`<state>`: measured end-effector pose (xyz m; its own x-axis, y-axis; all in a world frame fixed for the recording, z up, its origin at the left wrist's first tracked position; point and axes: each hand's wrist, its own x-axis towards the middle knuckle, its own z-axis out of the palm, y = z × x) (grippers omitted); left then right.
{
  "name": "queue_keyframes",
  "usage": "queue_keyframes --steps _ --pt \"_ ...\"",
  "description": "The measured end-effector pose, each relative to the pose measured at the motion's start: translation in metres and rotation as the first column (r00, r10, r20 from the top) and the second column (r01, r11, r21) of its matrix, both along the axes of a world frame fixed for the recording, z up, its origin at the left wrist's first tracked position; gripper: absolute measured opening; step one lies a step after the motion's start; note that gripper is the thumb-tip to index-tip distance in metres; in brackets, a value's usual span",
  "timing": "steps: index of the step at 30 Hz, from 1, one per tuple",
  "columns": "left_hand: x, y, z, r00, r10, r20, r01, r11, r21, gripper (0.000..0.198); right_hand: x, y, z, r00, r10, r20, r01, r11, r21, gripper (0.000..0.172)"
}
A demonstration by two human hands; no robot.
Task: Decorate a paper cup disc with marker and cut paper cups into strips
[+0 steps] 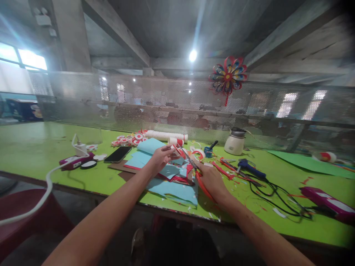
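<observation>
My left hand point(161, 159) pinches a small red and white paper piece point(176, 150) above the middle of the table. Orange-handled scissors point(202, 181) are gripped in my right hand point(213, 181), their blades pointing up and left toward that piece. Whether the blades touch the paper I cannot tell. Below both hands lie light blue paper sheets point(173, 190), with red paper and scraps among them. A roll with red and white wrapping point(175, 141) lies just behind my fingers.
A phone point(118, 154), a purple power strip point(74, 161) and red-white discs point(130, 139) lie left. A blue glue gun point(251, 168) with looping black cord, a cream jug point(234, 142), green paper point(310, 162) and another purple power strip point(328, 201) are right. A mesh screen point(166, 99) stands behind.
</observation>
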<state>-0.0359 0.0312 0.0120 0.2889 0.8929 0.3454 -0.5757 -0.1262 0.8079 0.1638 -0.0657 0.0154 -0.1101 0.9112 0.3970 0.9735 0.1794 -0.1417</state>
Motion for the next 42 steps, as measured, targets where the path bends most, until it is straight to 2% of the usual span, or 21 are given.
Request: queue_keyframes --steps 5,15,20,26,34,38,42 --pt "-0.001 0.001 0.001 0.999 0.022 0.040 -0.021 1.000 -0.021 0.029 0.007 0.008 -0.003 0.997 -0.075 -0.037 0.076 0.997 0.028 0.042" --pt "-0.005 0.003 0.000 0.999 0.002 0.044 -0.002 1.000 0.008 0.036 0.009 0.013 -0.003 0.995 -0.072 -0.068 0.072 0.997 0.005 0.042" --pt "-0.005 0.006 0.000 0.997 0.066 0.028 -0.066 0.998 0.012 0.043 0.009 0.014 -0.005 0.995 -0.064 -0.075 0.064 0.998 0.003 0.040" --pt "-0.003 -0.002 0.002 0.991 0.127 -0.031 -0.125 0.990 0.067 0.053 0.010 0.015 -0.005 0.994 -0.035 -0.099 0.037 0.999 0.022 0.039" --pt "-0.001 -0.002 0.002 0.986 0.149 -0.075 -0.137 0.981 0.140 0.059 0.011 0.018 -0.009 0.990 0.025 -0.137 -0.017 0.998 0.054 0.043" --pt "0.000 0.002 0.000 0.979 0.182 -0.087 -0.160 0.963 0.216 0.056 0.012 0.018 -0.011 0.981 0.060 -0.184 -0.044 0.995 0.091 0.042" --pt "-0.002 -0.004 0.005 0.988 0.148 -0.042 -0.138 0.971 0.197 0.054 0.011 0.018 -0.012 0.977 0.063 -0.204 -0.041 0.993 0.112 0.041"
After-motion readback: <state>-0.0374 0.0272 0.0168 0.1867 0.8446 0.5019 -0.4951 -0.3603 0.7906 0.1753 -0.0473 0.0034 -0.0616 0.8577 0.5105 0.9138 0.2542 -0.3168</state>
